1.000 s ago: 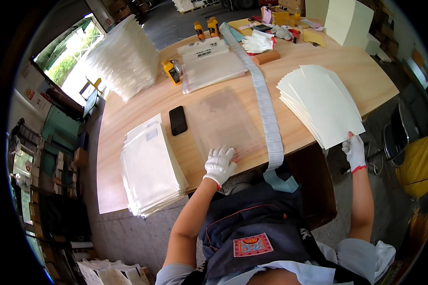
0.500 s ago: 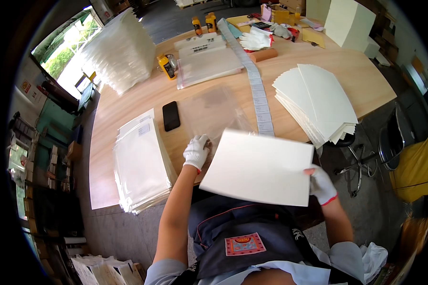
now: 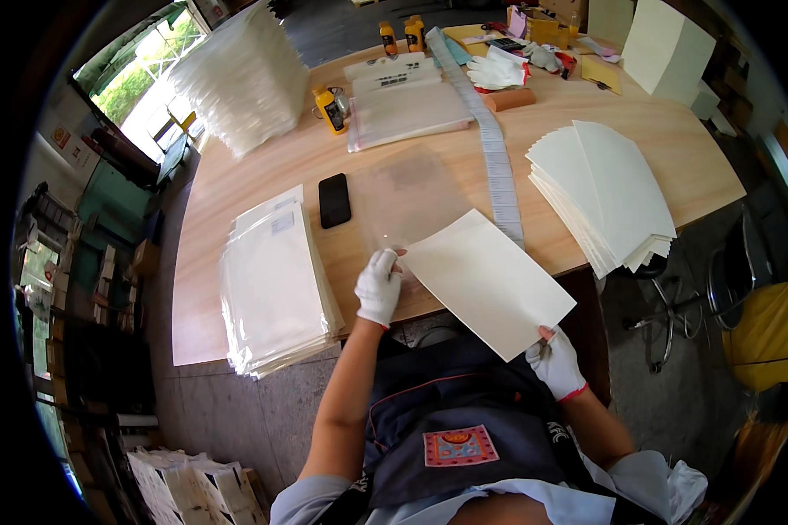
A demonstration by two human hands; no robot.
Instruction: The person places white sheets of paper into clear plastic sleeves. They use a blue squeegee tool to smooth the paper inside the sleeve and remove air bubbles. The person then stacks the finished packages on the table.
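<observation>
My right hand (image 3: pixel 558 363), in a white glove with bare fingertips, grips the near right corner of a white card sheet (image 3: pixel 492 284). The sheet slants over the table's front edge, its far left end lying across a clear plastic bag (image 3: pixel 416 188). My left hand (image 3: pixel 379 287), gloved the same way, is closed on the near edge of that bag, beside the sheet's left corner. A black phone (image 3: pixel 334 200) lies left of the bag. Farther left is a stack of clear-bagged white sheets (image 3: pixel 276 271). On the right sits a fanned pile of white card sheets (image 3: pixel 600 192).
A label strip (image 3: pixel 502 179) runs down the wooden table (image 3: pixel 206 254). Flat plastic bags (image 3: pixel 407 114), a yellow bottle (image 3: pixel 330 111), white gloves (image 3: pixel 497 70) and a brown roll (image 3: pixel 509 99) lie farther back. A tall plastic-wrapped stack (image 3: pixel 241 83) stands far left; a chair (image 3: pixel 731 271) is at right.
My right hand has swung the card sheet round and brought its left end over the bag. My left hand has stayed at the bag's near edge, and the view has shifted slightly.
</observation>
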